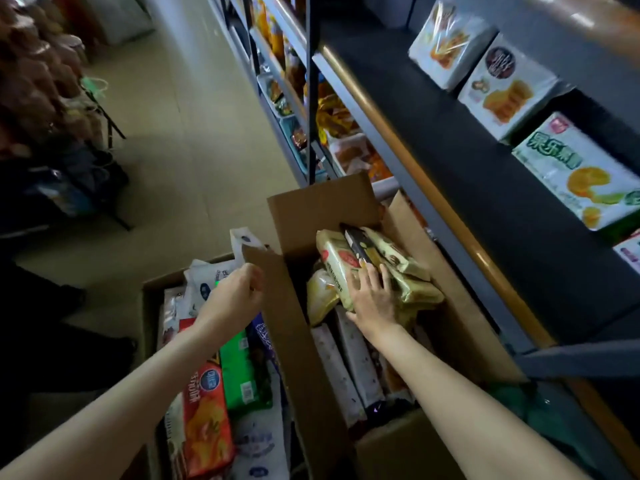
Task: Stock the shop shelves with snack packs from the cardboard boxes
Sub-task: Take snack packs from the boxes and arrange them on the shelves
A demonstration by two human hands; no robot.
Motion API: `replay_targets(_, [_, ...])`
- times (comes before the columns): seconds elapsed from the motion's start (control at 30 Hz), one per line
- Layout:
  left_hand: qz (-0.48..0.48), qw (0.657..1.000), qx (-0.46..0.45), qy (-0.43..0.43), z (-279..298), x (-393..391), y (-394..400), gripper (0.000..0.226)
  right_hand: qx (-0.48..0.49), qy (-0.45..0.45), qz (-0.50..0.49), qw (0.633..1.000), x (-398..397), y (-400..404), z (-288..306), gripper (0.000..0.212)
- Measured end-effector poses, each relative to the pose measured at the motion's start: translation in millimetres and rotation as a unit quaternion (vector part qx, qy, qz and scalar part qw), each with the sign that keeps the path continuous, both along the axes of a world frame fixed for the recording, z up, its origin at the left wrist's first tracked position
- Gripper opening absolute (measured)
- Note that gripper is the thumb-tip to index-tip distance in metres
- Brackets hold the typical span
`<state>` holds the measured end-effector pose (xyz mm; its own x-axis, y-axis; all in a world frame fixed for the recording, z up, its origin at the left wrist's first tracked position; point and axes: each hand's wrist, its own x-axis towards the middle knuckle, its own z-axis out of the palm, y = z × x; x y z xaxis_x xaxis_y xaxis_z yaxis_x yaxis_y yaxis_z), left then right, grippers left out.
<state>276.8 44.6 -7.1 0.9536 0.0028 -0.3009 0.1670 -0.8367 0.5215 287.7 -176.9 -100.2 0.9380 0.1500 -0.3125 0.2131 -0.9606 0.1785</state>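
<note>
Both hands reach down into the boxes. Right hand (372, 296) lies with fingers spread flat on a cream snack pack (337, 268) at the top of the open cardboard box (311, 209). Left hand (239, 292) curls its fingers over that box's near flap (277, 306), above a second box (149, 306) of red and green packs. Beyond the right hand, the shelf (467, 188) carries standing packs.

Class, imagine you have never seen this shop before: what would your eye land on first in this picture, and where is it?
Most striking are the two bare arms reaching down: the right hand lies with spread fingers on a yellow-green snack pack in the open cardboard box at centre, while the left hand holds that box's flap. On the dark shelf at upper right stand pale biscuit packs.
</note>
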Motion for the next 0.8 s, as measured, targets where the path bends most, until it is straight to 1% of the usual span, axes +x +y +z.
replay_targets(0.07, [0.009,1.000,-0.002,0.018,-3.6,4.3,-4.1,0.026,0.012,-0.030,0.020,0.999,3.4,2.6,-11.9,0.090])
replay_targets(0.17, [0.004,1.000,-0.013,0.025,-5.6,6.1,-11.3,0.031,0.038,-0.100,0.020,0.994,8.6,3.6,-12.8,0.071])
replay_targets(0.2, [0.004,1.000,-0.020,0.023,-4.9,6.3,-13.2,0.032,0.049,-0.103,0.011,0.993,9.9,3.0,-8.6,0.069])
replay_targets(0.27, [0.007,0.999,-0.036,0.011,-1.8,6.5,-16.6,0.031,0.074,-0.096,-0.022,0.992,10.1,1.8,10.9,0.071])
replay_targets(0.33, [0.025,0.998,-0.064,0.008,4.1,6.3,-20.5,0.029,0.134,-0.074,-0.047,0.987,7.0,-0.9,34.0,0.067])
replay_targets(0.4, [0.060,0.991,-0.114,0.034,13.5,4.3,-25.5,0.026,0.183,-0.069,-0.056,0.979,-1.3,-6.0,53.9,0.060])
replay_targets(0.47, [0.089,0.981,-0.149,0.085,24.8,0.5,-32.1,0.020,0.217,-0.077,-0.061,0.971,-16.6,-9.9,76.2,0.055])
replay_targets(0.5, [0.102,0.973,-0.169,0.117,30.0,-2.2,-36.3,0.018,0.227,-0.085,-0.062,0.968,-26.5,-11.5,88.4,0.054])
replay_targets(0.57, [0.127,0.943,-0.240,0.193,45.1,-11.3,-46.9,0.025,0.236,-0.115,-0.046,0.964,-50.1,-14.5,117.8,0.059])
replay_targets(0.63, [0.119,0.909,-0.312,0.249,70.8,-23.0,-57.9,0.036,0.225,-0.187,0.003,0.956,-78.5,-18.5,155.0,0.065])
replay_targets(0.7, [0.082,0.876,-0.388,0.273,102.6,-31.9,-71.9,0.049,0.196,-0.293,0.063,0.934,-110.6,-20.6,198.8,0.064])
replay_targets(0.73, [0.064,0.859,-0.425,0.277,120.0,-36.5,-79.7,0.052,0.169,-0.341,0.093,0.920,-125.9,-21.8,219.7,0.060])
replay_targets(0.8, [0.038,0.833,-0.489,0.257,157.8,-47.7,-98.5,0.043,0.095,-0.418,0.146,0.892,-152.7,-29.5,257.4,0.047])
